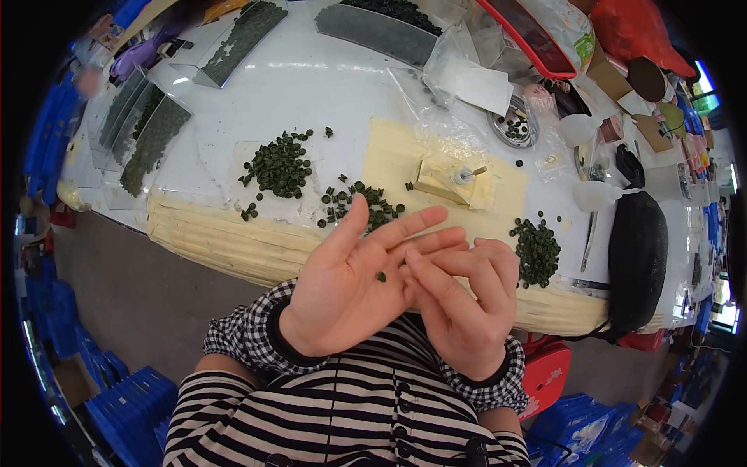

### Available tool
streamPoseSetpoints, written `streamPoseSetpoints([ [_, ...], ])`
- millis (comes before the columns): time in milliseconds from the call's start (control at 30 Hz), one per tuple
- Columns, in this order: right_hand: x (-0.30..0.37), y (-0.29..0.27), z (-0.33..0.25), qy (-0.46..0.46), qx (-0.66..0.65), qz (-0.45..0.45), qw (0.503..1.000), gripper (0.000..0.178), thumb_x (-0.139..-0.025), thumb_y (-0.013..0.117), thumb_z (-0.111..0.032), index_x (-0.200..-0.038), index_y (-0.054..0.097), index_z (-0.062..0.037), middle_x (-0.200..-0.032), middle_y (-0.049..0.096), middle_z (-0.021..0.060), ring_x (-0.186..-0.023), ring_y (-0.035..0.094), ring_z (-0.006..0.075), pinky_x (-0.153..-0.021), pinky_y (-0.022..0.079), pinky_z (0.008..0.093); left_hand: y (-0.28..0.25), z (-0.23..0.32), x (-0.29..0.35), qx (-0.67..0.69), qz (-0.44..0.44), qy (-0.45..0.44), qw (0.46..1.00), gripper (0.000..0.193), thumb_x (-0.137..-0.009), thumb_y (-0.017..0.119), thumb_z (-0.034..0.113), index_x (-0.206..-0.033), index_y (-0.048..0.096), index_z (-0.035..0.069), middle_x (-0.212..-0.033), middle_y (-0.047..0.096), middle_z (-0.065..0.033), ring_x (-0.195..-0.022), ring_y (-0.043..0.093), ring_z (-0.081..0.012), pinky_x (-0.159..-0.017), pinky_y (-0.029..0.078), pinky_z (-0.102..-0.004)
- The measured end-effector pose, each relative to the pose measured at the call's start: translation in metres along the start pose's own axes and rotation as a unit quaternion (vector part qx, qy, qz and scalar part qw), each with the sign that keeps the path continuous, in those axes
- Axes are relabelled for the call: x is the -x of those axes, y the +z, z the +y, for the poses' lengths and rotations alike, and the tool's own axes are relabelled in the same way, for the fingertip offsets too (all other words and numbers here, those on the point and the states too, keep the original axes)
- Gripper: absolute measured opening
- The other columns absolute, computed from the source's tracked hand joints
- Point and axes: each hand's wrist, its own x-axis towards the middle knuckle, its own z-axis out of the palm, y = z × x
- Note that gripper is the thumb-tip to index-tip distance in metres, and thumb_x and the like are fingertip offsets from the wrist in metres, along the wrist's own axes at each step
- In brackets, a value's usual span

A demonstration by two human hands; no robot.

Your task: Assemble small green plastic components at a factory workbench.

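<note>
My left hand (350,284) is palm up above the table's near edge, its fingers stretched out. On its palm, near the base of the fingers, lies a small dark green round piece (381,277). Beside its fingertips my right hand (467,300) is closed, thumb and forefinger pinching what looks like another dark green piece (405,263), mostly hidden. Just beyond the hands, a loose pile of the green pieces (366,204) lies partly behind my left fingers. Larger heaps sit to the left (282,167) and to the right (537,253).
A block with a small upright pin (465,176) stands on a yellow sheet (385,148). Clear trays with green pieces (373,31) line the back and left. On the right are a black pouch (638,261), white squeeze bottles (595,196), tweezers (589,241) and a red-cased phone (537,43).
</note>
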Motion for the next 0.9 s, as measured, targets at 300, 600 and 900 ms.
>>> streamPoseSetpoints([
  [300,0.012,-0.014,-0.006,0.066,0.023,-0.082,0.994,0.018,-0.071,0.075,-0.009,-0.087,0.067,-0.0080,-0.088,0.061,0.0018,-0.082,0.054,0.0241,-0.083,0.043,0.0400,-0.014,-0.017,-0.001,0.001,-0.042,-0.089,0.995,0.078,-0.100,0.014,0.061,-0.152,0.018,0.003,-0.146,0.039,-0.0180,-0.134,0.037,-0.0239,-0.113,0.026,-0.0399],
  [600,0.016,-0.033,-0.002,0.116,-0.048,-0.045,0.991,0.017,-0.073,0.074,-0.006,-0.082,0.061,-0.0061,-0.078,0.051,0.0079,-0.074,0.049,0.0284,-0.069,0.042,0.0385,-0.011,-0.019,0.000,-0.091,-0.001,-0.122,0.988,0.030,-0.101,0.048,0.008,-0.129,0.053,-0.003,-0.123,0.060,-0.0142,-0.111,0.062,-0.0184,-0.098,0.053,-0.0316],
  [900,0.022,-0.028,-0.005,0.147,-0.200,0.039,0.968,0.020,-0.073,0.077,-0.001,-0.085,0.061,-0.0044,-0.074,0.058,0.0078,-0.067,0.054,0.0234,-0.068,0.048,0.0353,-0.023,-0.026,0.003,-0.150,-0.050,-0.074,0.985,0.023,-0.099,0.054,0.010,-0.117,0.059,-0.002,-0.110,0.065,-0.0118,-0.100,0.064,-0.0156,-0.086,0.056,-0.0268],
])
